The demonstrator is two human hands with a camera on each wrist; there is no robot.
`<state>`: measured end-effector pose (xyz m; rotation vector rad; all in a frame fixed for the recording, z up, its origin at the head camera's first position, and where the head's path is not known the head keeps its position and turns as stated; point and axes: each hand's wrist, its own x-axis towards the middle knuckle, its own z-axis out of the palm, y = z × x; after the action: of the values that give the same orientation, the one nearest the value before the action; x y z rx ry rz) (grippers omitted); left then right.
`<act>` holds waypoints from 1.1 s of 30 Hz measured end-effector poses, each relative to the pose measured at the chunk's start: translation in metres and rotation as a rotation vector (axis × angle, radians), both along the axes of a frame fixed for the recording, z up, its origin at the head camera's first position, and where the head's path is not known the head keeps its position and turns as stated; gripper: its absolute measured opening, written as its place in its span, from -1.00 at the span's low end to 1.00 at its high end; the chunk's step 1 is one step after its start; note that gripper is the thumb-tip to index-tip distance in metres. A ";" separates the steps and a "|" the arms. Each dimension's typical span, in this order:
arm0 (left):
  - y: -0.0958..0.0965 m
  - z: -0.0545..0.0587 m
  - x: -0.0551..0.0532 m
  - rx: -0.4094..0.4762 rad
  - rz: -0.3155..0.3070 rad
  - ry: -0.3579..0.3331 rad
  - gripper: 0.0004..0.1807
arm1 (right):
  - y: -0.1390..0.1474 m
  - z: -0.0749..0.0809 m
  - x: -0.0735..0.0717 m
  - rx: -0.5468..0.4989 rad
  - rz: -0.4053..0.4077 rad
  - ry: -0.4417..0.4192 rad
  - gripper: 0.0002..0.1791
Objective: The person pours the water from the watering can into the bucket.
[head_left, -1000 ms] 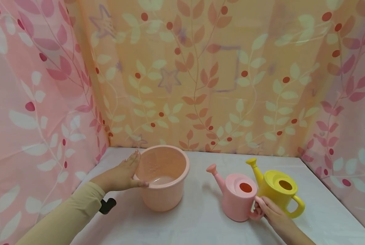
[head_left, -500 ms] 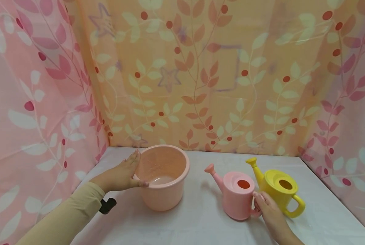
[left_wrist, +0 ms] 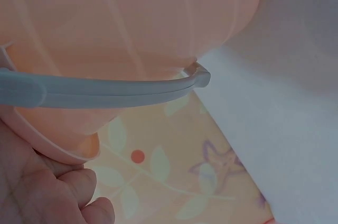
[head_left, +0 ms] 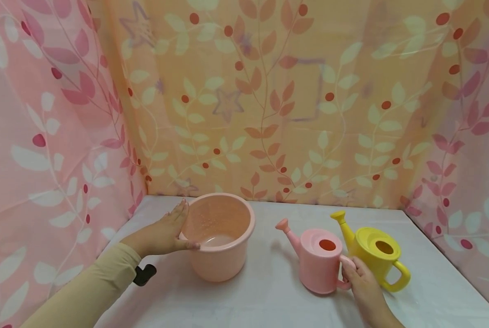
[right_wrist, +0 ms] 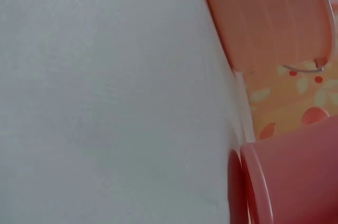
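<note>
In the head view, my left hand (head_left: 158, 234) rests at the left rim of a light pink plastic bucket (head_left: 223, 264), its fingers extended and the thumb along the front rim. A pale grey bail handle (left_wrist: 116, 92) crosses the bucket's side in the left wrist view. My right hand (head_left: 365, 284) grips the handle of a pink toy watering can (head_left: 319, 269), which stands upright with its spout to the left. Most of the gripping fingers are hidden behind that handle. The can's lower body (right_wrist: 296, 176) shows in the right wrist view.
Just right of the pink can stands a yellow watering can (head_left: 371, 255), partly behind my right hand. A white cloth (head_left: 260, 300) covers the table. Flowered curtains (head_left: 269, 114) enclose the back and both sides. A black wrist device (head_left: 144, 274) sits under my left sleeve.
My right hand has shifted its grip on the pink watering can's handle, and the can has turned and moved slightly. The left hand and bucket have stayed in place.
</note>
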<state>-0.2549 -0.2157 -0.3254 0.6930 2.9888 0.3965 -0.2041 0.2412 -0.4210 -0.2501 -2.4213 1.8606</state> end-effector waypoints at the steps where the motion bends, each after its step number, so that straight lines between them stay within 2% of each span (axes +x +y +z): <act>1: 0.000 0.000 0.000 -0.001 0.000 0.001 0.33 | 0.000 0.001 0.000 -0.001 0.005 0.002 -0.50; 8: 0.001 0.002 -0.001 0.002 0.012 -0.009 0.31 | 0.000 0.008 0.002 0.028 0.020 0.041 -0.51; 21: 0.000 0.002 -0.002 0.001 0.013 -0.006 0.32 | 0.002 0.035 0.003 0.057 0.012 0.110 -0.51; 28: 0.000 0.002 -0.001 -0.005 0.023 -0.020 0.33 | 0.003 0.050 0.005 0.133 -0.012 0.204 -0.51; 33: 0.000 0.002 0.000 0.001 0.023 -0.025 0.33 | 0.006 0.062 0.002 0.127 -0.009 0.276 -0.59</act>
<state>-0.2544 -0.2153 -0.3237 0.6496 2.9758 0.4053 -0.2018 0.2473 -0.3593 0.0050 -2.3300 1.6068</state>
